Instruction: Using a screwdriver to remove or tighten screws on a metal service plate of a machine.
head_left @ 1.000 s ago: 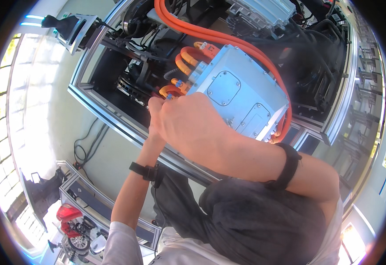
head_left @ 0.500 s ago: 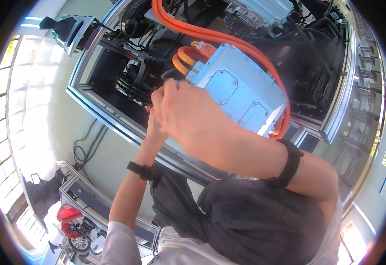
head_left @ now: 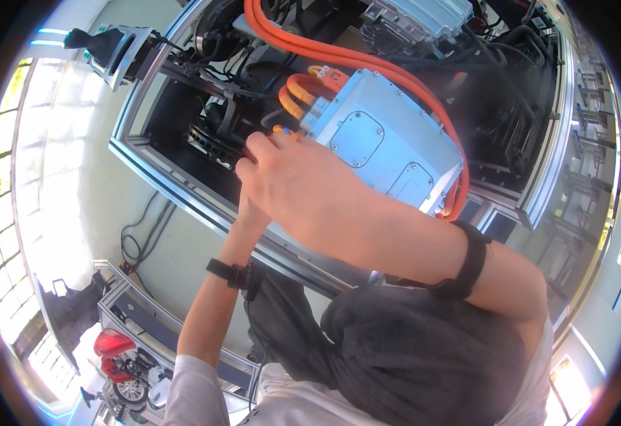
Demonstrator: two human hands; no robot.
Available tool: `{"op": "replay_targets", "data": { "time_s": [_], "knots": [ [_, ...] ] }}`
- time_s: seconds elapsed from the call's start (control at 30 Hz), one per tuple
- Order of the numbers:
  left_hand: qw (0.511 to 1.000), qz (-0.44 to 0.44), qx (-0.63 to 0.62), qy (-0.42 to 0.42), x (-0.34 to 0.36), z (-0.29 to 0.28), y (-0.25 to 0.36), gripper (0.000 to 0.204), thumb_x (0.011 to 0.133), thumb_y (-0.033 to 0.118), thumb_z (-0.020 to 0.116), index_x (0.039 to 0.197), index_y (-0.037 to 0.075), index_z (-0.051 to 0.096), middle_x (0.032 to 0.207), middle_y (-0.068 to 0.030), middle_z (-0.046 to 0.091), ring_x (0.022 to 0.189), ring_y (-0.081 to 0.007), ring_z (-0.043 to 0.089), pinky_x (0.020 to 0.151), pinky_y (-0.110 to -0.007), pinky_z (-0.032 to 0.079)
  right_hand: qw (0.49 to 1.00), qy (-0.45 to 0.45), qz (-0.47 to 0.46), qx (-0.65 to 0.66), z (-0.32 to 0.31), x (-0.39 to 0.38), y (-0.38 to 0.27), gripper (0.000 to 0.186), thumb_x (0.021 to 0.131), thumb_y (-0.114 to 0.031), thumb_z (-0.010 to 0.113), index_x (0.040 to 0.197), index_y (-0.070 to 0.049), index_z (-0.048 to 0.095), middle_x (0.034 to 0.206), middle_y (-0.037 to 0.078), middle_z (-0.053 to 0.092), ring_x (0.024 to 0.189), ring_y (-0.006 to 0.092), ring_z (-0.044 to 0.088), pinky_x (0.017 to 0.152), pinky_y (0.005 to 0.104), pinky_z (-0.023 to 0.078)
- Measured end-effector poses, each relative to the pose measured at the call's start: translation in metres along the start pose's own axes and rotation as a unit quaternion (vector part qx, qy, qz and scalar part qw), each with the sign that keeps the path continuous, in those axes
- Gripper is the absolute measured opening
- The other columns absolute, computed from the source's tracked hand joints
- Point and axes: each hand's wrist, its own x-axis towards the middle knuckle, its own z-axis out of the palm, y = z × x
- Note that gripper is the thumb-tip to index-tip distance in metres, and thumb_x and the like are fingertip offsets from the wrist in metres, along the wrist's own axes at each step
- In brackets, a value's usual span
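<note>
A silver metal box (head_left: 389, 121) with bolted cover plates sits in front of me inside an aluminium-profile frame. My right hand (head_left: 293, 181) is at its near left side, fingers curled inward. What those fingers hold is hidden beneath the hand. A small orange piece with a bit of blue (head_left: 285, 131) shows just beyond the knuckles. My left hand (head_left: 251, 211) comes up below the right one and is largely covered by it, so its fingers do not show. Thick orange cables (head_left: 298, 96) run into the box's left end, above my hands.
More orange cables (head_left: 353, 52) loop over the box and down its right side. Another silver housing (head_left: 424, 18) stands at the back. The frame's aluminium rail (head_left: 165, 186) crosses under my forearms. A gear shifter (head_left: 97, 42) is at upper left, a red motorcycle (head_left: 122, 369) at lower left.
My right hand has shifted slightly down, its fingers curling lower, and more of the orange piece beyond the knuckles shows. My left arm stays nearly in place.
</note>
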Motion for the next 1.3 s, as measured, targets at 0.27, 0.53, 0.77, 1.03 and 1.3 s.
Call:
{"op": "replay_targets", "data": {
  "time_s": [0.27, 0.53, 0.77, 1.03, 1.3],
  "knots": [
    [1.000, 0.013, 0.022, 0.016, -0.004, -0.003, -0.004, 0.021, 0.080, 0.012, 0.066, 0.098, 0.002, 0.061, 0.093, -0.0088, 0.062, 0.087, -0.0259, 0.062, 0.076, -0.034, 0.049, 1.000, 0.016, -0.008, 0.011, 0.000, 0.001, -0.002, 0.036, 0.067, -0.014, 0.071, 0.096, -0.002, 0.055, 0.094, 0.007, 0.058, 0.083, 0.0204, 0.063, 0.069, 0.0292, 0.050],
    [0.988, -0.059, 0.114, -0.081, -0.002, -0.012, -0.030, 0.009, 0.079, 0.008, 0.066, 0.084, 0.001, 0.064, 0.085, -0.0098, 0.062, 0.081, -0.0276, 0.063, 0.073, -0.035, 0.050, 0.987, 0.151, -0.049, 0.038, -0.001, -0.010, 0.036, 0.022, 0.075, -0.009, 0.064, 0.095, 0.000, 0.059, 0.084, 0.015, 0.064, 0.077, 0.0296, 0.064, 0.065, 0.0348, 0.050],
    [0.996, 0.049, 0.044, -0.061, -0.001, 0.015, 0.024, 0.016, 0.076, 0.003, 0.068, 0.091, -0.001, 0.064, 0.083, -0.0097, 0.062, 0.075, -0.0230, 0.062, 0.066, -0.032, 0.048, 0.960, 0.146, 0.204, 0.127, -0.090, -0.047, 0.065, 0.018, 0.080, -0.012, 0.055, 0.092, 0.002, 0.057, 0.083, 0.012, 0.060, 0.072, 0.0249, 0.060, 0.066, 0.0337, 0.046],
    [0.985, 0.087, 0.078, -0.124, 0.006, 0.057, 0.039, 0.014, 0.078, 0.007, 0.065, 0.091, 0.003, 0.065, 0.081, -0.0082, 0.060, 0.071, -0.0263, 0.058, 0.062, -0.033, 0.047, 0.940, 0.207, 0.268, 0.045, -0.040, -0.118, 0.144, 0.024, 0.080, -0.020, 0.061, 0.094, -0.001, 0.060, 0.081, 0.009, 0.062, 0.060, 0.0171, 0.058, 0.060, 0.0291, 0.046],
    [0.989, 0.066, 0.058, -0.119, 0.006, 0.057, 0.044, 0.017, 0.078, 0.005, 0.064, 0.094, 0.003, 0.064, 0.084, -0.0088, 0.061, 0.074, -0.0274, 0.058, 0.066, -0.035, 0.047, 0.829, 0.093, 0.503, 0.226, -0.043, -0.143, 0.160, 0.032, 0.077, -0.024, 0.060, 0.092, 0.004, 0.065, 0.068, 0.012, 0.059, 0.061, 0.0161, 0.058, 0.065, 0.0300, 0.046]
  ]
}}
